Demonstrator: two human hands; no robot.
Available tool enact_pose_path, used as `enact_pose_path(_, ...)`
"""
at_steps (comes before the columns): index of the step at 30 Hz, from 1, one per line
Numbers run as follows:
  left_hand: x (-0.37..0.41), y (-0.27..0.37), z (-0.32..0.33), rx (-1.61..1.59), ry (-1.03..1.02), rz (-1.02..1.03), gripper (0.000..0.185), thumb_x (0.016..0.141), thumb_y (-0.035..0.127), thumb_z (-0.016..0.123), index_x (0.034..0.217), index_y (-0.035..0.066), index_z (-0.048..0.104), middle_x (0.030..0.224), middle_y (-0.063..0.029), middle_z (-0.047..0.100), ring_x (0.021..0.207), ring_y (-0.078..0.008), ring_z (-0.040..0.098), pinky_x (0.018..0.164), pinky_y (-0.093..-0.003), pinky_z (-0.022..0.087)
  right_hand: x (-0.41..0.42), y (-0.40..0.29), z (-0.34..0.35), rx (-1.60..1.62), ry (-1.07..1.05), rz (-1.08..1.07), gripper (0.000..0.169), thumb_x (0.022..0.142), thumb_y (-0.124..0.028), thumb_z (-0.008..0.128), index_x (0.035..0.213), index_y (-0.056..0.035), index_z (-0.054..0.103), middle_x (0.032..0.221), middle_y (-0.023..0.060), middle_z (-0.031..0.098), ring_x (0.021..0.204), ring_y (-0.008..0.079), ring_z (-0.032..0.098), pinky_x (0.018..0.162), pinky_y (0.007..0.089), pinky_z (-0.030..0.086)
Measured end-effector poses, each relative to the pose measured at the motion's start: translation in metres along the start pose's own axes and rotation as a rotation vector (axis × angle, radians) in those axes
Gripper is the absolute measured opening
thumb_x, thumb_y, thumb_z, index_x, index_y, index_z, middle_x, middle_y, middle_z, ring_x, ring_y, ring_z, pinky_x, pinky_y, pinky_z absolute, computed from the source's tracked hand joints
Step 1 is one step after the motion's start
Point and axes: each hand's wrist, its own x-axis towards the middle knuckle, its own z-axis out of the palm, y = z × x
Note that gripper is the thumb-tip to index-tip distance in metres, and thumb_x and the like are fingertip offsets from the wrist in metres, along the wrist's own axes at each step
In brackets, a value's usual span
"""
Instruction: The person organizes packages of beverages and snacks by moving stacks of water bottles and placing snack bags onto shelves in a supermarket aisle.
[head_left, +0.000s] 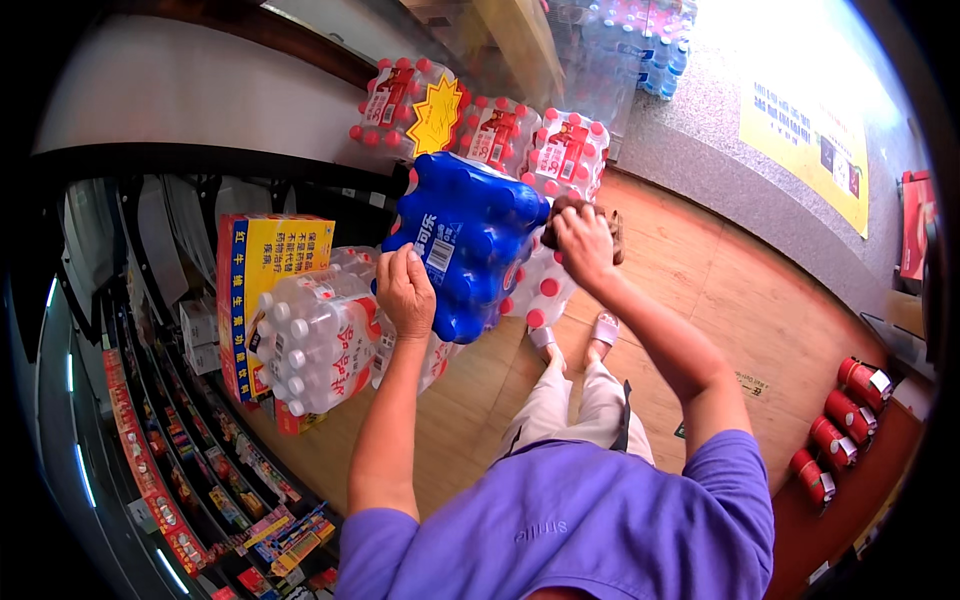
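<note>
In front of me a shrink-wrapped pack of blue drink bottles lies on top of other bottle packs. My left hand grips the near left edge of its wrap, fingers curled together. A dark brown cloth is bunched in my right hand, against the pack's right side. Underneath, a pack of clear bottles with red caps partly shows. Left of my left hand is a pack of clear water bottles with white caps, beside a yellow and blue drink carton.
More red-capped packs stand behind, one bearing a yellow starburst sign. Shelves of small packaged goods run along the left. Several fire extinguishers are at the right. Blue-capped water bottles stand beyond a glass panel. My feet are on the tiled floor.
</note>
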Motion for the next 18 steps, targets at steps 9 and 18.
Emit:
enact_pose_path(9, 0.001, -0.002, 0.001, 0.022, 0.02, 0.037, 0.018, 0.084, 0.012, 0.046, 0.087, 0.0, 0.059, 0.078, -0.0095, 0.054, 0.071, -0.0241, 0.054, 0.063, -0.0319, 0.047, -0.106, -0.127, 0.003, 0.212, -0.216, -0.26, 0.013, 0.067, -0.016, 0.053, 0.077, -0.0097, 0.058, 0.084, 0.0074, 0.052, 0.078, 0.023, 0.047, 0.062, 0.0325, 0.04)
enact_pose_path(18, 0.001, -0.004, 0.004, -0.015, 0.061, 0.042, 0.016, 0.084, 0.012, 0.047, 0.085, 0.001, 0.059, 0.075, -0.0084, 0.053, 0.069, -0.024, 0.053, 0.06, -0.0317, 0.045, -0.094, -0.09, -0.051, 1.371, -0.456, 0.645, 0.013, 0.055, -0.001, 0.054, 0.057, -0.0002, 0.042, 0.059, 0.0103, 0.051, 0.057, 0.0166, 0.051, 0.055, 0.03, 0.042)
